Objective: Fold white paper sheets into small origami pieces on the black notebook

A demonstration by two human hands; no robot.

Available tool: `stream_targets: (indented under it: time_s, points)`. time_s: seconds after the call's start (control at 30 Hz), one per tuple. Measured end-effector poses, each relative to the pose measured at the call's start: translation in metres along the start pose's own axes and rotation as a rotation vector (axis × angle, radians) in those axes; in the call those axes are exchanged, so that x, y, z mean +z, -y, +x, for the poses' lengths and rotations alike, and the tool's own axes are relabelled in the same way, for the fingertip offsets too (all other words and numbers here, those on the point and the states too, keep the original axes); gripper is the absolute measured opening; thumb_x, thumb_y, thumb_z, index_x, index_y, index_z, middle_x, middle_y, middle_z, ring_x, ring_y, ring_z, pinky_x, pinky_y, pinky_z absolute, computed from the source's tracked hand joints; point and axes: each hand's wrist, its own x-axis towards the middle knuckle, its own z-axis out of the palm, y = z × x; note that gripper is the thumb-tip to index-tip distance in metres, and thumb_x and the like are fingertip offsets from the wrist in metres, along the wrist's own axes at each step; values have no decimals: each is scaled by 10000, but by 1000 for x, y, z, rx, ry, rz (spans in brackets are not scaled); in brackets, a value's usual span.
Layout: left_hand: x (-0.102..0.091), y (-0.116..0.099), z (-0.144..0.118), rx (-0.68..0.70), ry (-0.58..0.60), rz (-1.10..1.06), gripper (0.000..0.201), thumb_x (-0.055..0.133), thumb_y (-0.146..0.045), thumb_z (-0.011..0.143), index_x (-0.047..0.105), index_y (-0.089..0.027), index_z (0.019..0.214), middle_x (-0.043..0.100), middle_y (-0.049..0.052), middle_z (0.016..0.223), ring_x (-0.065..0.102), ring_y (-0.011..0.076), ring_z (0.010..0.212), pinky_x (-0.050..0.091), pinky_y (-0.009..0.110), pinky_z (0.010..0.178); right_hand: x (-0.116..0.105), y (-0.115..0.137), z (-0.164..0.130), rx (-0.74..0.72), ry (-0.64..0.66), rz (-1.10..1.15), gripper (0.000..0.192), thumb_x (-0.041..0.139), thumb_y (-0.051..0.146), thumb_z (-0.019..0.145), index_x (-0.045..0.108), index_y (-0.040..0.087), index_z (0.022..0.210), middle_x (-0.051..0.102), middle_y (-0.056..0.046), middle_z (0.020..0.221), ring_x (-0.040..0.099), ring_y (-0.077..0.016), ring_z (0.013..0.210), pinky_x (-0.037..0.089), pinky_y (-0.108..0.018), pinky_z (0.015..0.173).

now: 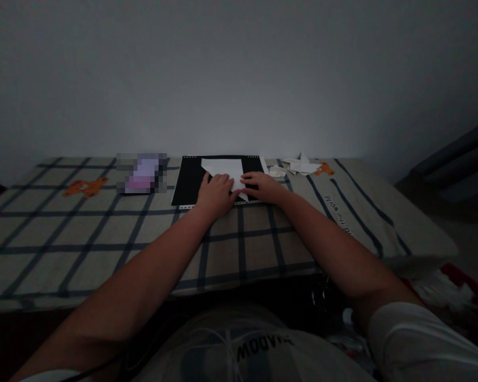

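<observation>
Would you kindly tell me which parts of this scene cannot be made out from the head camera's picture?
- White folded paper: its near edge is hidden under the left hand and right hand.
- Object left of the black mat: a pixelated patch hides it.
- Paper scraps: too small and dim to tell their shapes.
- Print on the checked cloth: too small to read.

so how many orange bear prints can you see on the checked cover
2: one orange bear print at far left, left of the blurred patch; another at right, beside the folded paper scraps. The black board may hide more.
</observation>
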Motion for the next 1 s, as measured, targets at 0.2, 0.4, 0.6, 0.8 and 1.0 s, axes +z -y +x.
stream_targets:
  time_s: [0.2,0.4,0.6,0.8,1.0]
  points:
    - [3,2,2,8,22,-82,377,525,-391,989,677,-178,1261,601,178,1442,502,350,1375,147,571,1238,-1,-2,0,-14,-6,28,310,703,279,909,764,215,1206,680,-124,1356,600,-283,1284,435,-497,1128]
    - [3,3,2,18,24,-31,397,507,-395,998,669,-168,1281,593,181,1453,504,353,1380,133,585,1242,0,-4,-1,-13,-21,21,353,692,280,915,744,182,1251,651,-157,1390,580,-288,1313,419,-496,1152]
    - [0,0,2,10,51,61,407,474,-400,1019,648,-166,1302,589,170,1465,508,330,1386,191,575,1234,-1,-9,0,-36,9,-36,341,641,244,946,732,181,1269,663,-141,1385,590,-276,1312,438,-497,1143]
    - [-3,-3,2,3,84,147,431,423,-420,1041,628,-170,1327,582,131,1482,504,282,1392,294,498,1211,-3,-10,0,-71,20,-67,306,641,235,951,753,185,1231,678,-139,1365,617,-266,1281,470,-487,1112]
    - [-4,-4,2,-1,87,165,445,431,-427,1037,626,-155,1331,584,133,1480,507,285,1388,325,480,1191,-12,-3,-1,-132,59,-98,213,698,264,924,804,230,1106,728,-102,1290,662,-265,1209,495,-488,1066]
